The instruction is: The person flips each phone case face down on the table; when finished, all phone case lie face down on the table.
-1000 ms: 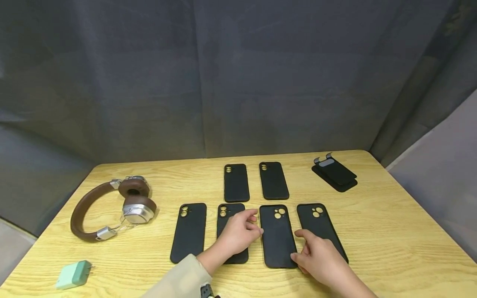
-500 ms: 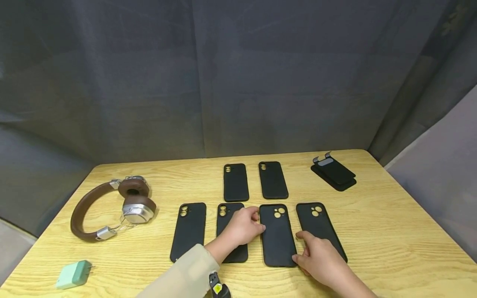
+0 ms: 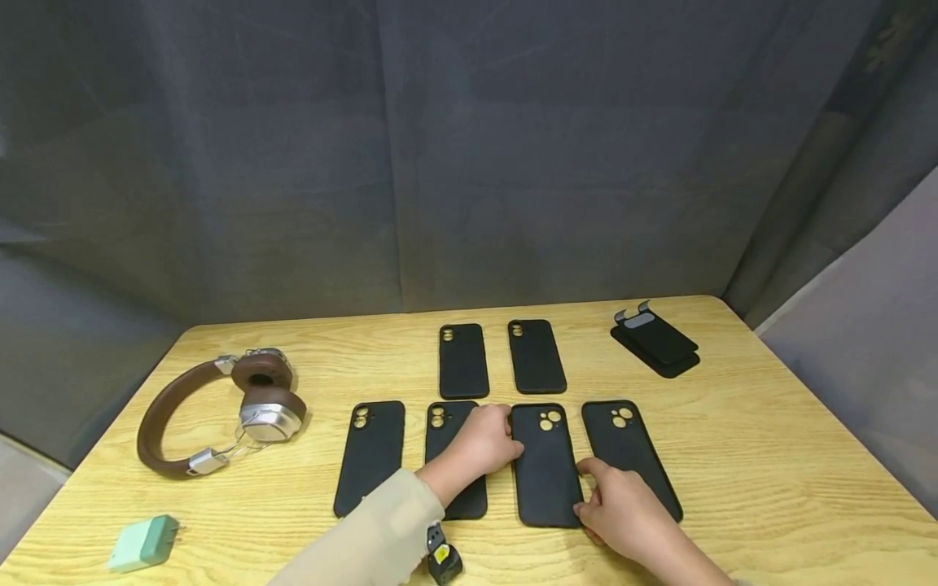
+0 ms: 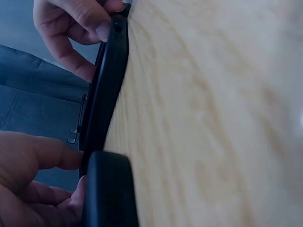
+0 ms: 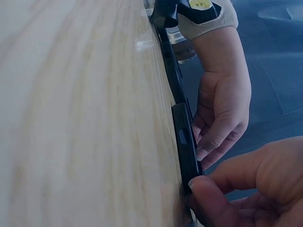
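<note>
Nearest the camera, low in the head view, the right hand (image 3: 619, 513) rests at the bottom right corner of the middle case (image 3: 545, 464), its fingers (image 5: 213, 187) curled so the tips pinch the edge. The left hand (image 3: 479, 443) sits just above, its fingers (image 4: 52, 156) bent against the case's upper left side; they touch the rim, though I cannot tell how firmly they clamp it. That case lies flat on the desk (image 3: 769, 456), third in a row of four black cases, with a neighbour (image 3: 454, 460) partly under the left wrist.

It looks thin, light and somewhat flexible, likely a soft matte shell that will bend if lifted by one corner. Taking it by both long edges, as the hands sit now, seems the steadier hold.

At the lower left lies a green charger (image 3: 144, 541), farther up brown headphones (image 3: 227, 407). Beyond the row lie two more cases (image 3: 463, 360), and at the upper right a small dark stack (image 3: 657, 342).
</note>
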Available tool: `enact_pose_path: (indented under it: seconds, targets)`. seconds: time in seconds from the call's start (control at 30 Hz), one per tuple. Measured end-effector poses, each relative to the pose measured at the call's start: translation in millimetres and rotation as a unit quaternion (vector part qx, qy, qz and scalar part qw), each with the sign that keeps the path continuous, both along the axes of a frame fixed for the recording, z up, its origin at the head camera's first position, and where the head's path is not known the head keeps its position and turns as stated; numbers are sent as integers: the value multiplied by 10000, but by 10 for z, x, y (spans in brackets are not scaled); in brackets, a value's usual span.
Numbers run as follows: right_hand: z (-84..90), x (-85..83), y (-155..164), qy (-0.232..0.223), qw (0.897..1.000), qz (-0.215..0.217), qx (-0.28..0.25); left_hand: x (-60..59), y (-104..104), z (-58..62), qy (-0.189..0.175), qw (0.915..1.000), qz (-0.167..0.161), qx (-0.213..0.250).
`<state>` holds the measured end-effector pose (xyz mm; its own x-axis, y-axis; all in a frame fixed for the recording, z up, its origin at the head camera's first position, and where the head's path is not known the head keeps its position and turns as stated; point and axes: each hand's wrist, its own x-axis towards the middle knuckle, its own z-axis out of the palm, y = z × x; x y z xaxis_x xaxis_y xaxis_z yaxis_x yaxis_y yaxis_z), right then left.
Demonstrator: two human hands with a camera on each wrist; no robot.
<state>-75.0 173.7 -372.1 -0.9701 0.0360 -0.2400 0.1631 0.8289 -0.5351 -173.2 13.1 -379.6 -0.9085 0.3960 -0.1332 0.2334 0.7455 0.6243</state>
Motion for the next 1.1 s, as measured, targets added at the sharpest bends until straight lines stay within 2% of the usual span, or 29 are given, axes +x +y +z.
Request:
enact_pose_path:
  seconds: [0.27, 0.5, 0.6, 0.7, 0.9, 1.1]
  targets:
    - [-1, -18, 5, 41, 10000, 13, -33, -17, 3, -13, -6, 10000, 11, 34]
    - [9, -18, 3, -12, 9999, 4, -158, 9, -24, 37, -78, 9998, 77, 140]
    - [29, -15, -15, 2, 9999, -21, -148, 22, -42, 59, -21, 9994, 153, 303]
    - [54, -13, -53, 120, 9999, -63, -63, 34, -66, 66, 2, 9972, 255, 710]
    - [77, -20, -96, 561, 9984, -69, 26, 73, -111, 94, -41, 9840, 517, 1706]
    - [51, -23, -66, 865, 9958, -26, -296, 100, -130, 119, -339, 9570, 720, 2790]
